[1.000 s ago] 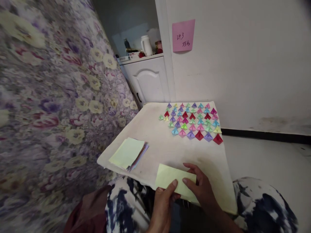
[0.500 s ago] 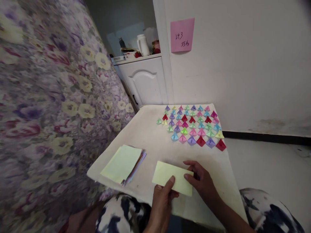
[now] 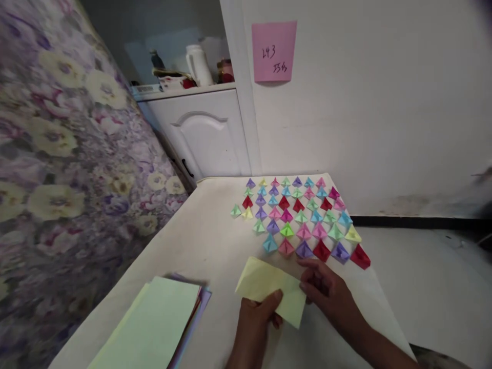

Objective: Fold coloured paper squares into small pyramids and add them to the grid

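Observation:
A pale yellow sheet of paper [image 3: 261, 279], folded into a rectangle, is held tilted above the near part of the table. My left hand [image 3: 258, 318] is closed on its lower edge, thumb on top and fingers underneath. At the paper's right edge is my right hand [image 3: 328, 289], its thumb at the edge, its index finger reaching over the top corner and the other fingers curled. What lies behind the paper is hidden. A stack of coloured paper sheets [image 3: 154, 320], light green on top, lies to the left of my hands.
Several rows of small folded paper pieces [image 3: 300, 217] in many colours cover the far right of the cloth-covered table [image 3: 184, 230]. Beyond stand a white cabinet [image 3: 209, 136] and a wall with a pink note [image 3: 273, 54]. A flowered curtain [image 3: 77, 179] hangs at the left.
The view has shifted, so the stack and the rows appear larger and lower. The yellow paper tilts more, its right end lower. My right thumb has slid back to the paper's edge.

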The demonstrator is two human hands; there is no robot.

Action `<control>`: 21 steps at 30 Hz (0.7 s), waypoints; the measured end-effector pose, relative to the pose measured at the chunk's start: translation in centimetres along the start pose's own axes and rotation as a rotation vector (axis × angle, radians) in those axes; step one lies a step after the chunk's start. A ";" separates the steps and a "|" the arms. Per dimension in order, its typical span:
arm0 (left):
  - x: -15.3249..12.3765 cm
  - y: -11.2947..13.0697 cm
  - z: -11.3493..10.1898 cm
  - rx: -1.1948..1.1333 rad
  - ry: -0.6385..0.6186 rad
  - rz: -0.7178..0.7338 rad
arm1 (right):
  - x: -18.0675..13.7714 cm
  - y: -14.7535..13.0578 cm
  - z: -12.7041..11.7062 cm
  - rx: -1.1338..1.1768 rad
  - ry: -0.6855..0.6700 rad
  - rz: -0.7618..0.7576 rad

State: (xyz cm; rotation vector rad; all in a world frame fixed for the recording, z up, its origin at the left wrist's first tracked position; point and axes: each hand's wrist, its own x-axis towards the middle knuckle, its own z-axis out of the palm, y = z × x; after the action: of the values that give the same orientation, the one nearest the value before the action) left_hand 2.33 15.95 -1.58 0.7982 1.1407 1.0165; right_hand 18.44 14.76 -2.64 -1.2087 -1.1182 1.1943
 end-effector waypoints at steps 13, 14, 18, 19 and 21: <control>-1.9 -1.0 -0.9 -0.308 0.055 -0.119 | -5.0 2.5 1.3 -0.130 -0.059 -0.116; -2.4 -0.9 -0.6 -0.317 0.043 -0.109 | -5.5 2.5 1.4 -0.126 -0.049 -0.129; -3.9 0.0 0.6 -0.235 0.005 -0.038 | -6.0 0.8 0.9 -0.182 -0.049 -0.204; -4.0 0.4 0.8 -0.210 -0.007 -0.013 | -5.7 0.0 0.7 -0.202 -0.064 -0.230; -3.9 1.5 1.1 -0.162 -0.031 0.027 | -4.5 -1.8 0.1 -0.236 -0.119 -0.287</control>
State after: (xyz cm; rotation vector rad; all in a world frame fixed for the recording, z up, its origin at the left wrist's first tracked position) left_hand 2.69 12.82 1.39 0.6993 1.0100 1.1009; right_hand 18.11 10.33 -0.75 -1.1158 -1.5003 0.9431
